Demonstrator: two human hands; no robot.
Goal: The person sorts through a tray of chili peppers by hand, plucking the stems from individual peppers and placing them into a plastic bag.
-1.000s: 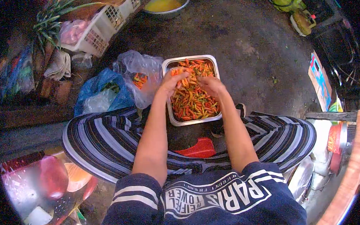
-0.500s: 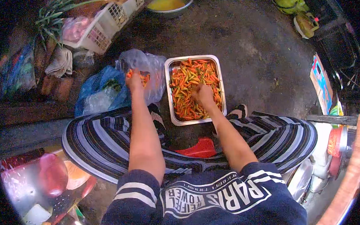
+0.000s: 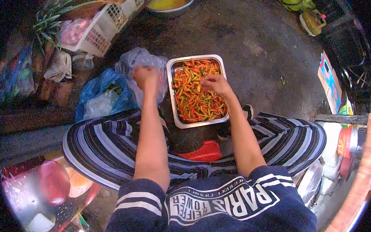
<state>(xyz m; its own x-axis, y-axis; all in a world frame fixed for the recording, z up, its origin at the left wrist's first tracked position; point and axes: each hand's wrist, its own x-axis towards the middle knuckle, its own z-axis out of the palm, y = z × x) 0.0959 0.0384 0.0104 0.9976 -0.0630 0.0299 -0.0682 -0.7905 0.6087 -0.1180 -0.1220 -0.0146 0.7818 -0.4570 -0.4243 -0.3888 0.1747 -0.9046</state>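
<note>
A metal tray [image 3: 171,91] full of orange, red and greenish chili peppers [image 3: 193,105] lies on the floor before me. My right hand [image 3: 218,85] hovers over the peppers from the right, its thumb and fingers apart and pointing left. Left of the tray, my left hand [image 3: 146,78] is over a clear plastic bag [image 3: 160,69], fingers curled inward and slightly blurred. What they hold, if anything, I cannot tell. Beside that bag lies a blue plastic bag [image 3: 83,96] with clear plastic and something green in it.
A red plastic piece [image 3: 206,152] sits between my legs. At upper left are a white crate [image 3: 91,43] with a pink bag and long green leaves [image 3: 48,22]. A basin [image 3: 172,11] of yellow contents stands at the back. An oil jug [image 3: 312,22] and flattened cardboard [image 3: 329,83] are at right.
My right hand has risen from among the peppers and its fingers have spread. My left hand has shifted slightly right; the orange peppers seen at it before are now hidden.
</note>
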